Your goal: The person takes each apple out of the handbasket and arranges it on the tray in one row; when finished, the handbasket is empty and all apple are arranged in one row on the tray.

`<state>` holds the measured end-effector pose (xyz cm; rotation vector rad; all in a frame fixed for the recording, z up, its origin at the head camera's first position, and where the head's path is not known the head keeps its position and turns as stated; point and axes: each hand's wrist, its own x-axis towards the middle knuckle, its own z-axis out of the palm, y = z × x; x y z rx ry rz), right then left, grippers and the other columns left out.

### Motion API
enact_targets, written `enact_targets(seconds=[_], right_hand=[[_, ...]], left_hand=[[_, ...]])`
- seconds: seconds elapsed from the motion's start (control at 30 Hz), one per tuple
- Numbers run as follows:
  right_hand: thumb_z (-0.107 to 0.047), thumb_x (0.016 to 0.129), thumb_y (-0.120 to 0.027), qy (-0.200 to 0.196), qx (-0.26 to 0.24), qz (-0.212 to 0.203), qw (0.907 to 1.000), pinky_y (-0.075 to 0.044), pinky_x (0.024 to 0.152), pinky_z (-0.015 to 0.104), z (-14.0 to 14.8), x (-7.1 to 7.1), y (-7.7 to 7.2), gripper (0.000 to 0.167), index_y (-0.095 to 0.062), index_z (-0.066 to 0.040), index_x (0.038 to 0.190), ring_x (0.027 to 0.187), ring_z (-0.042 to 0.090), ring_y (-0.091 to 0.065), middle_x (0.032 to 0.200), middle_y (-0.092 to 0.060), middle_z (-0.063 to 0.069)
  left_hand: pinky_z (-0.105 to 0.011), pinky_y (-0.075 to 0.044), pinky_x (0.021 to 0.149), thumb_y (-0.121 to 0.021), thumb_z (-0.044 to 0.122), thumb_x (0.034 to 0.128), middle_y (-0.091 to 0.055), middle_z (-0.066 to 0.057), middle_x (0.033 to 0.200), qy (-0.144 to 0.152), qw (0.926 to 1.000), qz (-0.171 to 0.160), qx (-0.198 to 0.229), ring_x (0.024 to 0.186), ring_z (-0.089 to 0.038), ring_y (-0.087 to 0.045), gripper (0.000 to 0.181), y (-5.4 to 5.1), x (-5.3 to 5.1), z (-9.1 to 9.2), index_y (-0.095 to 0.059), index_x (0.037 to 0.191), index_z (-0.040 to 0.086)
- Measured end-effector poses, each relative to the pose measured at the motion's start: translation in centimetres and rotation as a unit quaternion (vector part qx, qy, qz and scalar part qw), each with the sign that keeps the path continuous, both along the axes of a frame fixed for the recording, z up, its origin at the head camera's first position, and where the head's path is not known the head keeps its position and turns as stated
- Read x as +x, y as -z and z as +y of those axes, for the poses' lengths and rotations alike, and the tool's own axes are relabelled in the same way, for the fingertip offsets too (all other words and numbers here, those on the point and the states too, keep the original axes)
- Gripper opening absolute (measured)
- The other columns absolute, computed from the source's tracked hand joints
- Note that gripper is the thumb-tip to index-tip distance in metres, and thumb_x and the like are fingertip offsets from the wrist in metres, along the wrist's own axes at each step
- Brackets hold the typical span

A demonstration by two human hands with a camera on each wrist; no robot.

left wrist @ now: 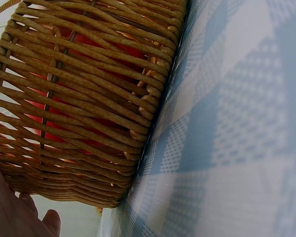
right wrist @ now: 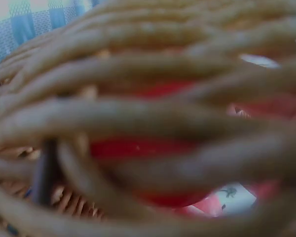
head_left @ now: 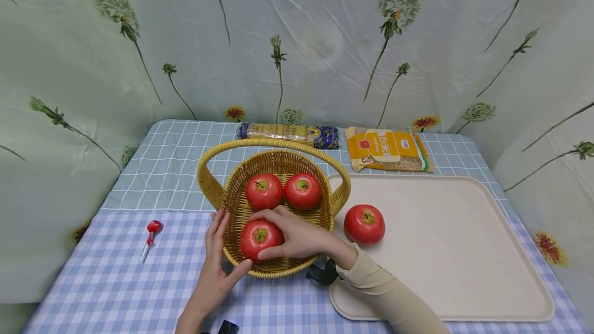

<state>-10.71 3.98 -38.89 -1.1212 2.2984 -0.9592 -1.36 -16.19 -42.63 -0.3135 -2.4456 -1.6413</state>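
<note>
A wicker basket (head_left: pixel 274 273) with a tall handle holds three red apples, two at the back (head_left: pixel 263 192) (head_left: pixel 302 191) and one at the front (head_left: pixel 256 241). My right hand (head_left: pixel 297 234) reaches over the basket's right rim, thumb and fingers around the front apple. Against the basket's left front side rests my left hand (head_left: pixel 215 267), fingers spread along the rim and thumb near the front apple. In the left wrist view the woven wall (left wrist: pixel 84 103) stands beside part of that hand (left wrist: pixel 15 212). Blurred wicker (right wrist: pixel 138 118) fills the right wrist view, red showing through gaps.
Right of the basket lies a beige tray (head_left: pixel 445 241) with another red apple (head_left: pixel 364 224) at its left side. Behind are a long noodle packet (head_left: pixel 287 134) and a yellow-orange bag (head_left: pixel 389 149). A red lollipop (head_left: pixel 154 227) lies at the left on the checked cloth (head_left: pixel 106 272).
</note>
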Motion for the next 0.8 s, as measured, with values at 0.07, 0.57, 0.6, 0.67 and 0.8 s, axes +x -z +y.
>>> enact_targets(seconds=[0.07, 0.57, 0.6, 0.67, 0.8], right_hand=[[-0.043, 0.082, -0.072, 0.009, 0.004, -0.002, 0.9999, -0.045, 0.086, 0.033, 0.1, 0.0, 0.0, 0.062, -0.043, -0.03, 0.134, 0.106, 0.012, -0.048, 0.116, -0.045, 0.002], [-0.045, 0.083, -0.07, -0.003, -0.005, 0.006, 1.0, -0.042, 0.093, 0.033, 0.0, -0.4, 0.2, 0.063, -0.04, -0.024, 0.134, 0.112, 0.01, -0.05, 0.125, -0.053, -0.002], [-0.046, 0.083, -0.07, -0.001, -0.003, 0.007, 1.0, -0.043, 0.093, 0.033, 0.0, -0.4, 0.2, 0.063, -0.04, -0.024, 0.134, 0.111, 0.01, -0.051, 0.125, -0.053, -0.002], [-0.047, 0.082, -0.07, 0.005, 0.002, 0.01, 0.9999, -0.043, 0.091, 0.033, 0.0, -0.4, 0.3, 0.063, -0.04, -0.025, 0.133, 0.11, 0.01, -0.051, 0.124, -0.053, -0.003], [-0.05, 0.081, -0.07, 0.018, 0.006, 0.017, 0.9997, -0.044, 0.09, 0.034, 0.0, -0.3, 0.2, 0.063, -0.041, -0.027, 0.133, 0.108, 0.01, -0.052, 0.121, -0.054, -0.004]], left_hand=[[-0.074, -0.011, 0.096, -0.072, 0.003, 0.0775, -0.001, -0.007, 0.156, -0.002, 1.0, -0.003, -0.003, 0.141, -0.027, 0.012, 0.094, 0.9, -0.2, -0.3, -0.015, 0.152, 0.01], [-0.074, -0.014, 0.096, -0.075, 0.01, 0.0777, -0.001, 0.002, 0.156, -0.006, 0.9999, -0.005, -0.007, 0.142, -0.022, 0.011, 0.096, 2.3, -0.4, -0.8, -0.015, 0.153, 0.017], [-0.074, -0.014, 0.096, -0.075, 0.01, 0.0775, -0.001, 0.001, 0.156, -0.004, 1.0, -0.004, -0.006, 0.142, -0.022, 0.011, 0.096, 2.3, -0.4, -0.8, -0.015, 0.153, 0.016], [-0.074, -0.013, 0.096, -0.075, 0.009, 0.0769, -0.001, 0.001, 0.156, -0.003, 1.0, -0.001, -0.005, 0.142, -0.022, 0.011, 0.097, 2.3, -0.4, -0.8, -0.016, 0.153, 0.016], [-0.073, -0.012, 0.097, -0.075, 0.008, 0.0775, -0.001, 0.001, 0.156, 0.001, 1.0, 0.005, -0.005, 0.141, -0.022, 0.012, 0.096, 2.1, -0.4, -0.8, -0.016, 0.153, 0.015]])
